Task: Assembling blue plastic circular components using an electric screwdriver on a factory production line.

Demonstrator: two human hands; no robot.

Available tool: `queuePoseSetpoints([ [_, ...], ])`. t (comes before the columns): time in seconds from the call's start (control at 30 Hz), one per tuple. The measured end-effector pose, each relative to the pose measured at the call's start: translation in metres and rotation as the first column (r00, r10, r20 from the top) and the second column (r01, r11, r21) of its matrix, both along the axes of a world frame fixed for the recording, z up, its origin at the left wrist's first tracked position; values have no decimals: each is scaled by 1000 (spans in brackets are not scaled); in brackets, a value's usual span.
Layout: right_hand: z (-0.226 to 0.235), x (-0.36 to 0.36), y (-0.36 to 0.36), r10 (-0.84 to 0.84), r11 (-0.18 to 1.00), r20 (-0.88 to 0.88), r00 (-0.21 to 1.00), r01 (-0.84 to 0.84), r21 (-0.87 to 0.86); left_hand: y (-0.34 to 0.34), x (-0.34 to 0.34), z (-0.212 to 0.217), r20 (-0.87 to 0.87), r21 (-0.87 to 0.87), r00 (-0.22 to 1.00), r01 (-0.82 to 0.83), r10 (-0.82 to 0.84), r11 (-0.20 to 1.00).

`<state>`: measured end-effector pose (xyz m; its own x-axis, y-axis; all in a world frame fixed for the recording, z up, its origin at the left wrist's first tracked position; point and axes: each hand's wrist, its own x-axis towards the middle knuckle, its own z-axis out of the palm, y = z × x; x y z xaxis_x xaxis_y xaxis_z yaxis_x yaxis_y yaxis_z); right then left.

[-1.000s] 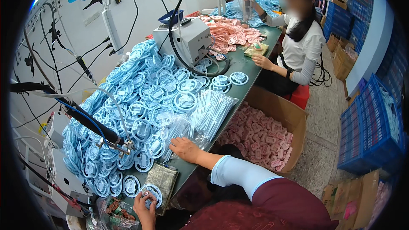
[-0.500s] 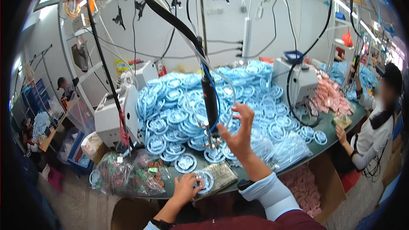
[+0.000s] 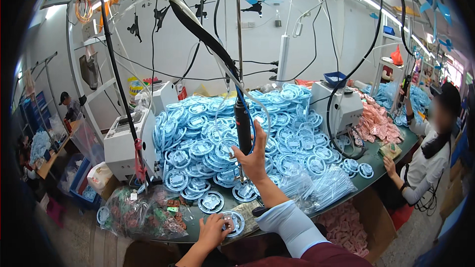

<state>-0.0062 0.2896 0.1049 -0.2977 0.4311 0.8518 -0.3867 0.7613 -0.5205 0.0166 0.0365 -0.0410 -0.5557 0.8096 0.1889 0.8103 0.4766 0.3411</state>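
Observation:
My left hand (image 3: 213, 231) is low over the table's near edge. Its fingers pinch a small brownish piece with pale dots (image 3: 229, 223) at the left side of a light blue plastic ring part (image 3: 238, 224). That ring overlaps a worn, tan flat pad (image 3: 246, 213). My right hand (image 3: 255, 162) is raised at a hanging black electric screwdriver (image 3: 242, 124). Its thumb lies left of the tool's lower end and a finger stretches up along the right side; the fingers are apart. Whether they touch the tool, I cannot tell.
A large heap of light blue ring parts (image 3: 198, 131) covers the table's middle. Clear bags of small boards (image 3: 143, 212) lie left, bagged pale strips (image 3: 326, 188) right. White machines (image 3: 129, 143) flank the heap. A co-worker (image 3: 428, 153) sits right, near pink parts (image 3: 378, 121).
My right hand has moved left onto the lower part of the hanging screwdriver. My left hand stays with the small piece on the ring. The whole view has shifted slightly.

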Motion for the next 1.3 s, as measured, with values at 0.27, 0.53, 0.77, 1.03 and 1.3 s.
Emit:
queuePoseSetpoints([
  [0.27, 7, -13, -14, 6, 998, -153, 988, 5, 68, -8, 4, 0, -6, 30, 1000, -7, 7, 1000],
  [0.53, 16, 2, 5, 8, 983, -107, 994, 12, 182, 8, 3, 7, 23, -9, 994, 110, -110, 994],
  [0.77, 18, -8, -2, 205, 978, -211, 956, -189, 92, 1, -3, 1, 39, 106, 998, 39, -43, 994],
  [1.03, 14, -4, -3, 200, 976, -204, 958, -176, 129, -4, -2, 2, 72, 85, 997, 29, -35, 996],
  [1.3, 17, -1, -5, 201, 977, -238, 950, -177, 117, -4, -1, 3, 59, 80, 998, 19, -24, 997],
])
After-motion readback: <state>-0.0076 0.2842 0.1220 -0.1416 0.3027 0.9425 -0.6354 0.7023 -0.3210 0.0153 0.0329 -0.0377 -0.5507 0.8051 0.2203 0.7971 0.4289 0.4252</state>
